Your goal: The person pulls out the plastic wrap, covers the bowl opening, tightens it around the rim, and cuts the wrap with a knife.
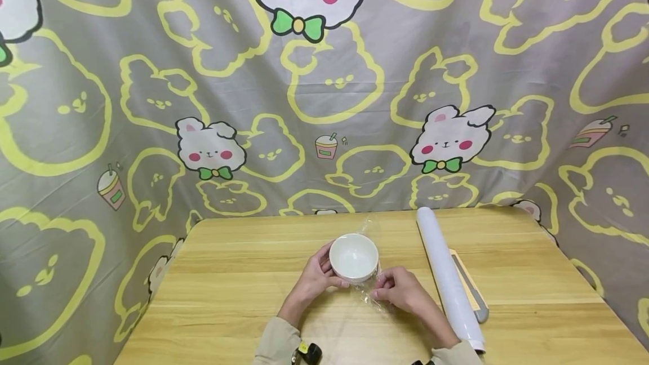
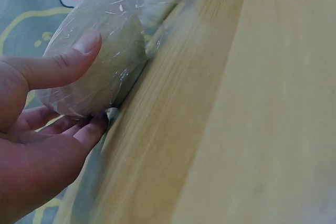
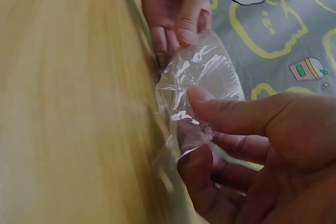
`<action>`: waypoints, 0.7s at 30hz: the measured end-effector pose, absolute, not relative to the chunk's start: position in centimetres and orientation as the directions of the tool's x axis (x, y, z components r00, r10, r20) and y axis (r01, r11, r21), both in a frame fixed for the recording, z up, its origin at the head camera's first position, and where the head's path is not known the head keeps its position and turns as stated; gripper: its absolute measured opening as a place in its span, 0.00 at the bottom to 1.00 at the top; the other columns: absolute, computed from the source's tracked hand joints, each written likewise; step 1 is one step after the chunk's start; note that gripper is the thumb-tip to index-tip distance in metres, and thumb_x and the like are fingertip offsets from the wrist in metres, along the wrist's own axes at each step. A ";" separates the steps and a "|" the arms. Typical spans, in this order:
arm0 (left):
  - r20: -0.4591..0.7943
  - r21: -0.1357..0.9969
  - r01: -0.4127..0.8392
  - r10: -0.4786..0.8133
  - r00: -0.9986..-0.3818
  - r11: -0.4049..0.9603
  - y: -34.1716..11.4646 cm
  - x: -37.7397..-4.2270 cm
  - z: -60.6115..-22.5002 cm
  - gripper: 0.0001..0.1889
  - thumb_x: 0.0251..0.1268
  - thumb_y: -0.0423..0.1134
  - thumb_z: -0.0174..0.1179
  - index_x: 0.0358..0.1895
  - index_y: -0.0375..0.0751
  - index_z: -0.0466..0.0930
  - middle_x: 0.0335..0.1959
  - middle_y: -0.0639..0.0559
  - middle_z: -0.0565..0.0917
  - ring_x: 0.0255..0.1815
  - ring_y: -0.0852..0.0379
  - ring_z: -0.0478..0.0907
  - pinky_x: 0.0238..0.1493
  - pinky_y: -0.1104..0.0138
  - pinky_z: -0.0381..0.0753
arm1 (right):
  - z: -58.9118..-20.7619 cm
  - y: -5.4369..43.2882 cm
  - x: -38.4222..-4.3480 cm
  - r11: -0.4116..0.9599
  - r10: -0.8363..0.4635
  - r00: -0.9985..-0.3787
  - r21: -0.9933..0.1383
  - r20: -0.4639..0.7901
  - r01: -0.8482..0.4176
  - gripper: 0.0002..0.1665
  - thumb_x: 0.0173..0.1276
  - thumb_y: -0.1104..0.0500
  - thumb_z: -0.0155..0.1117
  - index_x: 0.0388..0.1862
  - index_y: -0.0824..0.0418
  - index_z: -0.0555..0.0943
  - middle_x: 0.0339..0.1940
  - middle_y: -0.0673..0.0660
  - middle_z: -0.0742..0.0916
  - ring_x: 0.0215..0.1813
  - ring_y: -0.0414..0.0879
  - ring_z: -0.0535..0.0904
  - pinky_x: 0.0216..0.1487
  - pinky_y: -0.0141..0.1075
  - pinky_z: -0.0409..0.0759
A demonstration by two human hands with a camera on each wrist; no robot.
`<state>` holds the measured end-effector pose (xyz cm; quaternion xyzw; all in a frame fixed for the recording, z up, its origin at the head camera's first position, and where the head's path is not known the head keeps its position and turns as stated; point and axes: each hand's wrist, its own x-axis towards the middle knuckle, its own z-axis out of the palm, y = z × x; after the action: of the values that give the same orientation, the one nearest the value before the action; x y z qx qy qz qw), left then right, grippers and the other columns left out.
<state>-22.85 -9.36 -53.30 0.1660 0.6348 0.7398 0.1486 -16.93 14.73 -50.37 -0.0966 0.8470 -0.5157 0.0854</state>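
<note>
A white bowl [image 1: 354,258] is held near the middle of the wooden table, its open top facing up in the head view. Clear plastic wrap [image 3: 194,72] covers its outside, wrinkled and shiny. My left hand [image 1: 315,276] grips the bowl's left side, thumb at the front and fingers behind and beneath in the left wrist view. At the bowl's right side, my right hand [image 1: 403,290] pinches a loose, crumpled edge of the wrap between thumb and fingers. Part of the wrap also sticks out past the bowl's far rim.
To the right, a long roll of plastic wrap [image 1: 448,280] lies slanting across the wooden table [image 1: 228,297]. Beside it is a flat, orange-and-grey long tool [image 1: 474,292], partly hidden by the roll. A patterned grey curtain [image 1: 304,179] hangs behind and along both sides.
</note>
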 end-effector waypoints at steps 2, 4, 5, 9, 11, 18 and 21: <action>0.052 0.988 -0.020 0.457 -0.888 -0.151 -9.4 -22.8 -53.2 0.57 0.42 0.08 0.68 0.80 0.27 0.48 0.79 0.27 0.56 0.78 0.32 0.56 0.73 0.59 0.69 | -50.5 14.4 -16.8 0.502 -0.222 -0.975 -0.860 -0.026 -0.091 0.13 0.57 0.62 0.80 0.23 0.59 0.81 0.19 0.47 0.78 0.24 0.40 0.71 0.22 0.28 0.70; 0.045 0.989 -0.029 0.482 -0.875 -0.145 -9.5 -22.6 -53.1 0.59 0.43 0.09 0.69 0.81 0.29 0.46 0.80 0.29 0.54 0.80 0.33 0.53 0.76 0.59 0.64 | -50.5 14.2 -16.8 0.528 -0.207 -0.978 -0.844 -0.017 -0.097 0.13 0.58 0.61 0.80 0.23 0.58 0.81 0.19 0.47 0.78 0.25 0.40 0.71 0.23 0.28 0.69; 0.044 0.990 -0.028 0.492 -0.869 -0.137 -9.5 -22.5 -53.1 0.59 0.43 0.10 0.70 0.81 0.29 0.45 0.80 0.29 0.54 0.80 0.34 0.52 0.77 0.58 0.61 | -50.6 14.1 -16.7 0.537 -0.201 -0.979 -0.838 -0.014 -0.099 0.14 0.58 0.60 0.80 0.22 0.58 0.81 0.19 0.47 0.78 0.25 0.41 0.71 0.24 0.28 0.68; 0.061 0.997 0.030 0.487 -0.871 -0.071 -9.0 -22.1 -52.7 0.60 0.43 0.17 0.76 0.80 0.31 0.45 0.77 0.31 0.59 0.78 0.35 0.57 0.78 0.56 0.60 | -50.7 13.7 -16.8 0.567 -0.184 -0.983 -0.818 -0.005 -0.102 0.15 0.60 0.59 0.79 0.22 0.56 0.79 0.19 0.47 0.77 0.24 0.41 0.70 0.23 0.29 0.67; 0.083 0.996 0.080 0.462 -0.883 -0.026 -8.7 -21.9 -52.6 0.59 0.44 0.20 0.78 0.79 0.30 0.47 0.75 0.31 0.62 0.76 0.35 0.61 0.78 0.54 0.62 | -50.8 13.6 -16.9 0.574 -0.173 -0.985 -0.813 -0.001 -0.100 0.15 0.61 0.58 0.78 0.22 0.55 0.79 0.18 0.46 0.76 0.23 0.40 0.69 0.23 0.29 0.66; 0.080 0.994 0.105 0.384 -0.920 0.043 -8.0 -22.0 -52.5 0.56 0.46 0.21 0.78 0.78 0.29 0.51 0.73 0.32 0.66 0.74 0.36 0.64 0.76 0.52 0.65 | -50.5 14.1 -16.9 0.519 -0.172 -0.984 -0.852 -0.033 -0.063 0.13 0.60 0.60 0.79 0.26 0.59 0.80 0.17 0.49 0.78 0.21 0.39 0.73 0.20 0.29 0.74; 0.076 0.994 0.100 0.380 -0.922 0.043 -8.0 -22.0 -52.6 0.56 0.45 0.20 0.78 0.78 0.28 0.51 0.73 0.31 0.66 0.75 0.36 0.64 0.76 0.53 0.65 | -49.9 14.5 -16.7 0.446 -0.196 -0.977 -0.895 -0.087 -0.010 0.12 0.61 0.65 0.77 0.31 0.65 0.79 0.17 0.53 0.82 0.20 0.43 0.79 0.19 0.35 0.82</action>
<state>-22.01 -8.00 -52.62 0.1680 0.7147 0.6709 0.1044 -16.72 14.54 -49.89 -0.0610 0.8455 -0.5230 0.0891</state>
